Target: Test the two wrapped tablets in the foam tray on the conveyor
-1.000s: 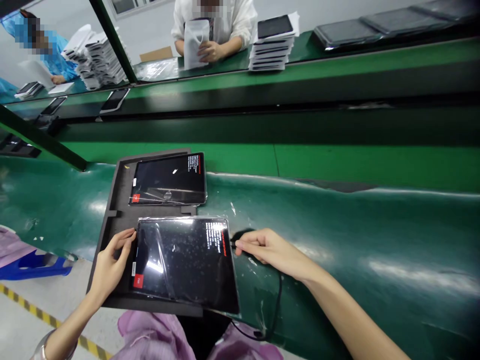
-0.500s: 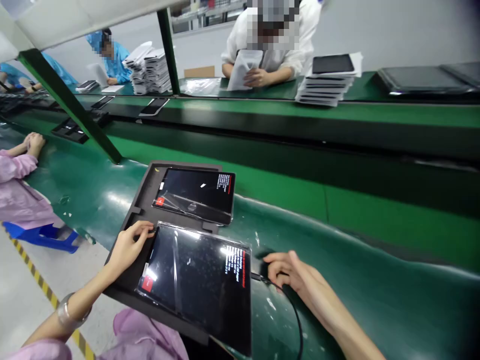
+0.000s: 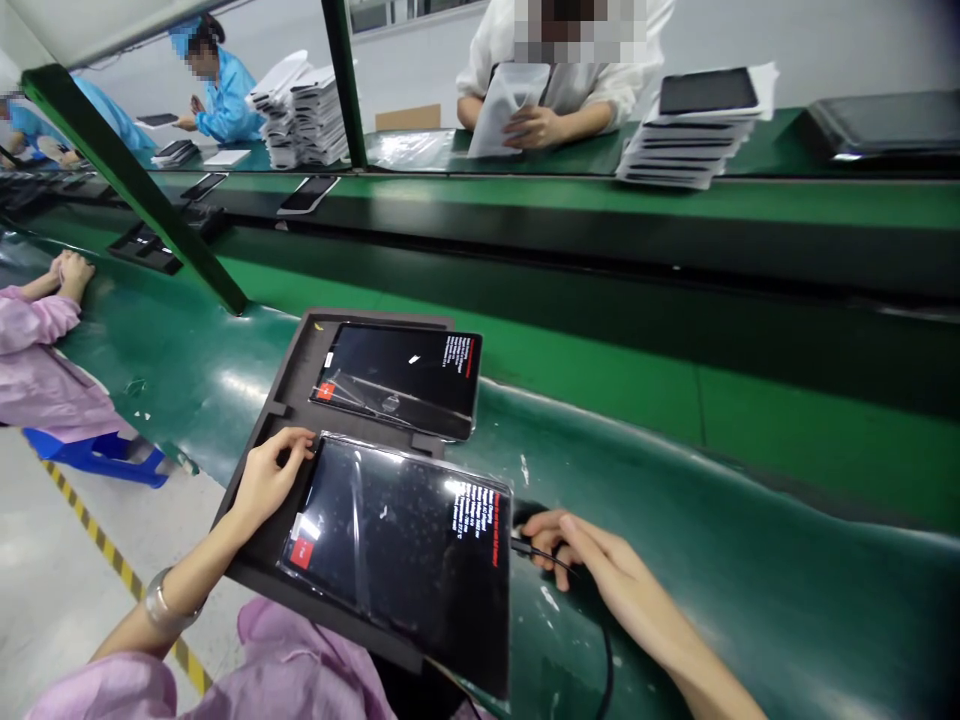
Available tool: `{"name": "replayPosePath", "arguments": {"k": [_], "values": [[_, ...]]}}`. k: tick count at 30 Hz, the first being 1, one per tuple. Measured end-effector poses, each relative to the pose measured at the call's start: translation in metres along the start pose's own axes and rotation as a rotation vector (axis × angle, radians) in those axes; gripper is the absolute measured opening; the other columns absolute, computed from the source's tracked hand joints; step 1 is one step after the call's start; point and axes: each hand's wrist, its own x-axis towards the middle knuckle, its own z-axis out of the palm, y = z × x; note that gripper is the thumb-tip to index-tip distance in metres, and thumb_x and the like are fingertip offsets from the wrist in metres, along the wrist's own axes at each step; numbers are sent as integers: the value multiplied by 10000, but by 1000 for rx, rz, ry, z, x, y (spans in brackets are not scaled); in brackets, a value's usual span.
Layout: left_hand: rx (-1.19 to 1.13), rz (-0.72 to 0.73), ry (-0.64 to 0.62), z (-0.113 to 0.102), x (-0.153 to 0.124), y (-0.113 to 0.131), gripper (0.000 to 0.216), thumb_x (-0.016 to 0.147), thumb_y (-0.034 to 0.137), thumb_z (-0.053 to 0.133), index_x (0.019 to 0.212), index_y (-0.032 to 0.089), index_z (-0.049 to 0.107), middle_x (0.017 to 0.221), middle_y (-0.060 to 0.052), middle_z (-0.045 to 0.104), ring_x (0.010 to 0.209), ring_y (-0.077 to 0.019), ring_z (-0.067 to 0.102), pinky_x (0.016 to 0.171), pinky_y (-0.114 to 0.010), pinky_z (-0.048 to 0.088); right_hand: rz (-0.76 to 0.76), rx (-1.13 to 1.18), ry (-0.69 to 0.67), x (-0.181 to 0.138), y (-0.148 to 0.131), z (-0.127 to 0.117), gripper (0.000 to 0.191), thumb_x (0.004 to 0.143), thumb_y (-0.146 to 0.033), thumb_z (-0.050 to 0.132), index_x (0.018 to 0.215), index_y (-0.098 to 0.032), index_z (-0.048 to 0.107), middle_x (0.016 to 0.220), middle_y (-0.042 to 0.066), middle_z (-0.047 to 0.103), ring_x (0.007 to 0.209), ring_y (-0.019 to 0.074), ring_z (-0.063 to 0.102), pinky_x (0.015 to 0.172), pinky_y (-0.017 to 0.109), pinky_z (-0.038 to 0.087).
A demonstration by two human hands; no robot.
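A film-covered tablet point(image 3: 405, 560) lies tilted across the near part of a dark tray point(image 3: 289, 360), with red and white text lit on its screen. My left hand point(image 3: 274, 470) pinches its upper left edge, thumb and fingertips close together. At the opposite edge, a black cable point(image 3: 551, 558) is plugged into the tablet. My right hand point(image 3: 592, 560) has its fingers curled around the cable close to the plug; the exact grip is partly hidden. Beyond lies a second tablet point(image 3: 397, 375) in the same tray, also showing text, with loose film over it.
A green conveyor belt point(image 3: 600, 390) runs behind the green bench point(image 3: 750, 590). A slanted green post point(image 3: 135, 190) stands at left. Across the belt, a person in white holds a translucent sleeve point(image 3: 506, 110) near a stack of tablets point(image 3: 682, 135). Another person's hands point(image 3: 73, 272) rest at far left.
My right hand has moved in to the cable, its fingers now curled at the plug. My left hand stays at the tablet's edge. The whole view has shifted slightly.
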Motion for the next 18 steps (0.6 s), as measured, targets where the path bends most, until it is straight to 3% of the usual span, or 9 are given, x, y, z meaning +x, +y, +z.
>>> {"name": "replayPosePath", "arguments": {"k": [3, 5, 7, 9, 14, 16, 18], "values": [[220, 347, -34, 1, -4, 25, 236, 1069, 323, 521, 1245, 254, 663, 1316, -56, 675, 1283, -253, 598, 1111, -429, 474, -5, -7, 10, 0, 2, 0, 807, 932, -874, 430, 1028, -115, 685, 822, 111, 649, 642, 200, 562, 668, 368, 479], [333, 631, -166, 3, -6, 50, 299, 1062, 282, 536, 1346, 248, 623, 1505, -72, 553, 1460, -280, 432, 1209, -472, 387, -8, -19, 14, 0, 3, 1, 804, 936, -871, 428, 1028, -115, 684, 823, 108, 648, 643, 197, 563, 665, 362, 481], [400, 876, -326, 10, 0, 77, 358, 1066, 290, 535, 1417, 235, 578, 1572, -79, 494, 1520, -283, 347, 1258, -487, 316, -11, -29, 10, 1, 4, 1, 792, 945, -862, 427, 1027, -116, 682, 825, 107, 651, 647, 194, 566, 671, 357, 484], [426, 1033, -431, 22, 15, 101, 373, 1088, 328, 494, 1439, 216, 554, 1594, -83, 473, 1538, -262, 325, 1300, -487, 226, -9, -33, 6, 2, 4, 1, 777, 951, -853, 432, 1025, -119, 679, 822, 104, 654, 644, 190, 567, 675, 352, 485], [361, 1074, -549, 68, 81, 132, 430, 1106, 422, 457, 1442, 162, 524, 1620, -130, 424, 1582, -275, 226, 1309, -583, 108, -6, 28, 15, 6, 2, 0, 784, 909, -887, 463, 988, -140, 689, 790, 100, 644, 647, 200, 571, 628, 339, 498], [327, 1095, -565, 81, 102, 134, 420, 1101, 408, 487, 1449, 175, 515, 1562, -136, 504, 1566, -273, 274, 1298, -622, 38, 0, 52, 23, 4, 2, -1, 789, 869, -916, 488, 953, -162, 707, 778, 98, 631, 644, 210, 572, 608, 349, 509], [305, 1103, -541, 86, 116, 129, 344, 1105, 379, 492, 1381, 186, 564, 1452, -128, 613, 1481, -253, 434, 1299, -603, 16, 18, 52, 38, 1, 5, -4, 794, 805, -956, 515, 904, -199, 733, 778, 102, 624, 636, 230, 580, 601, 381, 529]]}}
